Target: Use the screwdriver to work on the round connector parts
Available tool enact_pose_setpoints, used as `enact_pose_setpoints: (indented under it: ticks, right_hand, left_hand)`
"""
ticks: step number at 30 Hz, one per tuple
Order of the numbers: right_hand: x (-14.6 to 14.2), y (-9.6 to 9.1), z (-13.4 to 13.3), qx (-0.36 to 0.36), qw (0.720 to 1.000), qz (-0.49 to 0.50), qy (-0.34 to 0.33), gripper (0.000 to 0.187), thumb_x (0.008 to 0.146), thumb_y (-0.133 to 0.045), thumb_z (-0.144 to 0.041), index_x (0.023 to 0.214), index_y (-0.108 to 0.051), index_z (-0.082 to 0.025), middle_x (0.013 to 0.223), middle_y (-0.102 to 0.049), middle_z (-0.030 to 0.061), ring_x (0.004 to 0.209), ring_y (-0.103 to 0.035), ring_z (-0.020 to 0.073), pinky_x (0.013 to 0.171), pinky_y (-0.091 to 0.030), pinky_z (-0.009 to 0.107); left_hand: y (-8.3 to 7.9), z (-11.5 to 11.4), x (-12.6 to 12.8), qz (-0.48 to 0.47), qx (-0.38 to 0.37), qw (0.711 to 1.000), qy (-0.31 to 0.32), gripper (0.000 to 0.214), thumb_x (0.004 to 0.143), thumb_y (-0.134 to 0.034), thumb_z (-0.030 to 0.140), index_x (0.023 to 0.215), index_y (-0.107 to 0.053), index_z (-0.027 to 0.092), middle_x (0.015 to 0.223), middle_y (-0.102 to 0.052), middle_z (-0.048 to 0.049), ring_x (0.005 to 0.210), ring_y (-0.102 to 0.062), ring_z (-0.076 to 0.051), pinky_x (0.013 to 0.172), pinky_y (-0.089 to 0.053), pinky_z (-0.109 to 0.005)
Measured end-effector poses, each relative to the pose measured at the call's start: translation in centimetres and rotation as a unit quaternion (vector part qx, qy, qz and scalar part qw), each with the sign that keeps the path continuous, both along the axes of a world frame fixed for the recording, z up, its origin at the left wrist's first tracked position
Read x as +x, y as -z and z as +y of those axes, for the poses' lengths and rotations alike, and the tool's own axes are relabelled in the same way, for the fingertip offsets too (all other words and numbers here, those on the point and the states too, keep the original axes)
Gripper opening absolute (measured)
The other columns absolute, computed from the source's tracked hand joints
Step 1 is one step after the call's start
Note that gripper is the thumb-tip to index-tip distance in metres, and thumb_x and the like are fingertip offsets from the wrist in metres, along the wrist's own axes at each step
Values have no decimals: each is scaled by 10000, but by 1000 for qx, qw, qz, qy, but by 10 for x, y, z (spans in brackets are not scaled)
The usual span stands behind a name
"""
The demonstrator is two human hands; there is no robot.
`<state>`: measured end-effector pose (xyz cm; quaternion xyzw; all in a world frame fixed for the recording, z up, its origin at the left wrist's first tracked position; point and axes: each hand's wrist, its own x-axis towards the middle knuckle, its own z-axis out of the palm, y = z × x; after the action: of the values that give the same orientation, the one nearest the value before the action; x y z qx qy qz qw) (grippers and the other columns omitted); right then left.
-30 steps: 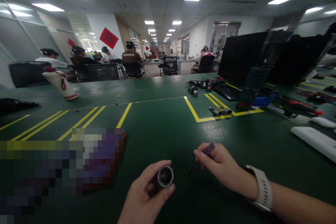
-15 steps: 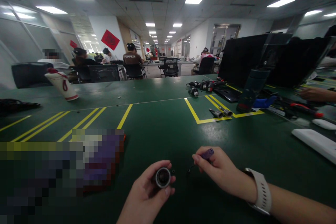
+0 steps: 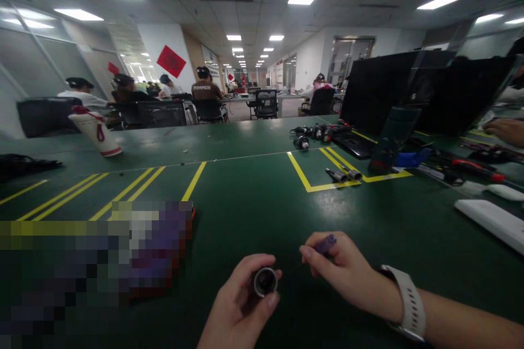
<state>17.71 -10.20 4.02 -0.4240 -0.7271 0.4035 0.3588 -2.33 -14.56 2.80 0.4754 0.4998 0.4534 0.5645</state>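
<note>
My left hand [image 3: 241, 302] is wrapped round a metal cylinder [image 3: 265, 282] whose round, dark open end faces me. My right hand [image 3: 347, 270], with a white watch [image 3: 405, 302] on the wrist, pinches a small screwdriver [image 3: 326, 244] by its purple handle. Its thin shaft slants down to the left, and the tip is lost against the dark table. A short gap separates the screwdriver from the cylinder. Both hands are above the green tabletop [image 3: 254, 212]. Ahead, two similar metal parts [image 3: 344, 174] lie by the yellow tape lines.
A dark bottle [image 3: 393, 139] stands before black monitors [image 3: 379, 95]. A white bar [image 3: 489, 223] lies at the right, power-tool parts [image 3: 311, 136] at the back. A white cup [image 3: 97, 132] leans at the far left. A pixelated purple-and-orange object [image 3: 161, 251] lies near left.
My left hand and the cylinder have shifted right and slightly down, nearer the screwdriver. Two small dark rings seen between the hands before no longer show. My right hand has barely moved.
</note>
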Motion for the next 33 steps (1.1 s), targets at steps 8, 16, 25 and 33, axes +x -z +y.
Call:
enact_pose_setpoints:
  ticks: [8,16,25,33]
  right_hand:
    - [-1,8,5,-10,1000,3,-6,299,888,-464,-382,712,-558,-160,528,-491,-39,472,-444,94,461,-342,209]
    - [-4,10,0,-20,1000,4,-4,301,880,-472,-386,708,-564,-156,526,-489,-40,465,-435,90,447,-333,202]
    - [-8,10,3,-52,998,14,14,320,858,-461,-411,669,-542,-167,505,-484,-38,463,-447,98,458,-342,211]
    - [-7,2,1,-84,995,28,37,340,835,-463,-448,665,-543,-165,503,-483,-31,469,-451,108,482,-351,231]
  left_hand:
    - [7,1,-2,17,18,999,39,315,711,-701,299,1021,-661,266,1167,-596,-61,1056,-605,-283,830,-547,-337]
    - [9,2,-1,60,76,990,102,280,770,-627,258,1049,-630,279,1167,-560,-64,1055,-584,-258,850,-520,-351]
    - [22,3,5,200,198,947,155,326,757,-544,133,1046,-593,276,1120,-552,-55,949,-589,-203,850,-488,-324]
    - [16,3,3,188,210,951,125,344,781,-521,126,1074,-584,295,1132,-560,-52,983,-585,-208,900,-466,-348]
